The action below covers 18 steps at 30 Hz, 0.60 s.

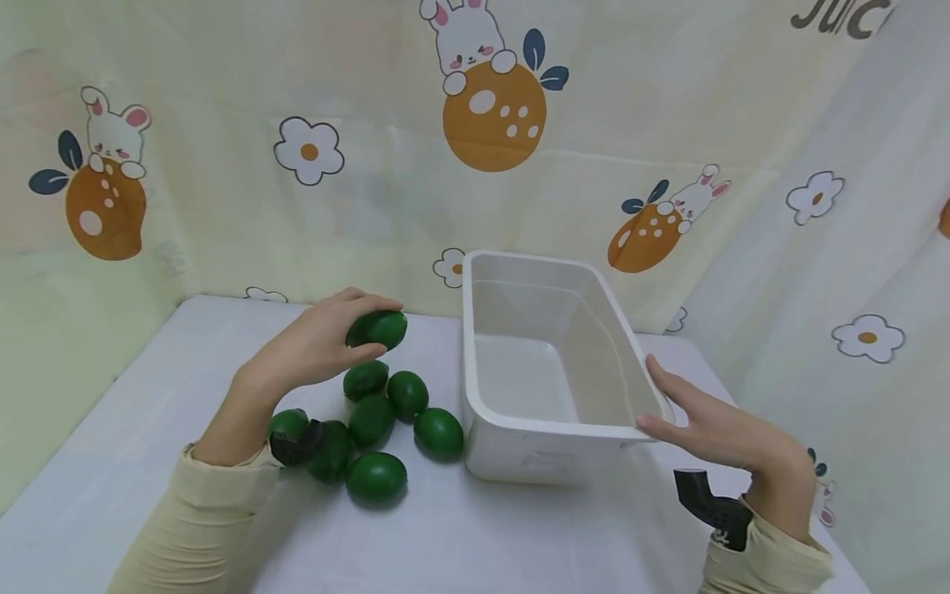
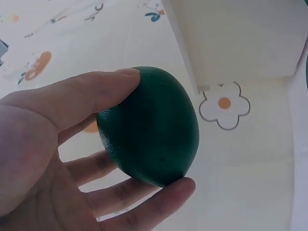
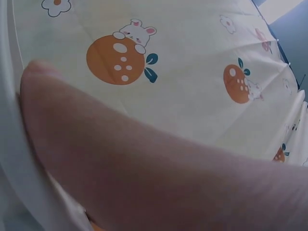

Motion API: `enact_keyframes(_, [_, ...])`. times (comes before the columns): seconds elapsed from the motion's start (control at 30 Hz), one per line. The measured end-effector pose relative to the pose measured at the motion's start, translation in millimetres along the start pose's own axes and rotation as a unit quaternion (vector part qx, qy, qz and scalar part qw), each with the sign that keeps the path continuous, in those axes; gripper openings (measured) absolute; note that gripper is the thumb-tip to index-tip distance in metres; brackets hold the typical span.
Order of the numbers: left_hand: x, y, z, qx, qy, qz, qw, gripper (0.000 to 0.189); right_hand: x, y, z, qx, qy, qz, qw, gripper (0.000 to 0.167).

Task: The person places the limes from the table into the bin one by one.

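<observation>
In the head view, my left hand (image 1: 326,338) holds a green lime (image 1: 382,328) above several other limes on the table. The left wrist view shows the thumb and fingers around this lime (image 2: 154,127), its rounded side facing the camera. A white plastic bin (image 1: 545,454) stands to the right of the limes, with its bare inner floor in sight. My right hand (image 1: 731,429) grips the bin's right rim near the front corner; some of its fingers are hidden. One finger (image 3: 96,144) fills much of the right wrist view, lying against the pale bin wall (image 3: 14,159).
Loose limes (image 1: 373,421) lie in a cluster left of the bin, one (image 1: 439,435) close by its wall. My left forearm partly covers others. A white cloth covers the table (image 1: 482,544). Behind it hangs a printed curtain (image 1: 371,231).
</observation>
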<state>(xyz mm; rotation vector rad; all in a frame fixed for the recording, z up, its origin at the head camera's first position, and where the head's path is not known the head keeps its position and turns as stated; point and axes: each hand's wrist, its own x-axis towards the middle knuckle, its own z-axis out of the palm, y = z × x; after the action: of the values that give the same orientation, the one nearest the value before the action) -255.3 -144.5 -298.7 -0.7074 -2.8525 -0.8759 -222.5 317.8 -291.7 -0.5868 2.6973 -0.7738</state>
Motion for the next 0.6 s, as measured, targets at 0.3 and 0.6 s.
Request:
enact_keyframes(0.3, [-0.1, 16.7, 6.7, -0.005, 0.015, 0.036, 0.9992, 0.052, 4.5, -3.3, 0.8, 0.012, -0.015, -0.017, 0.9997, 0.089])
enact_keyframes(0.6, [9.4, 43.8, 10.2, -0.023, 0.023, 0.070, 0.9971, 0.051, 0.3, -1.5, 0.4, 0.018, -0.017, 0.010, 0.9996, 0.092])
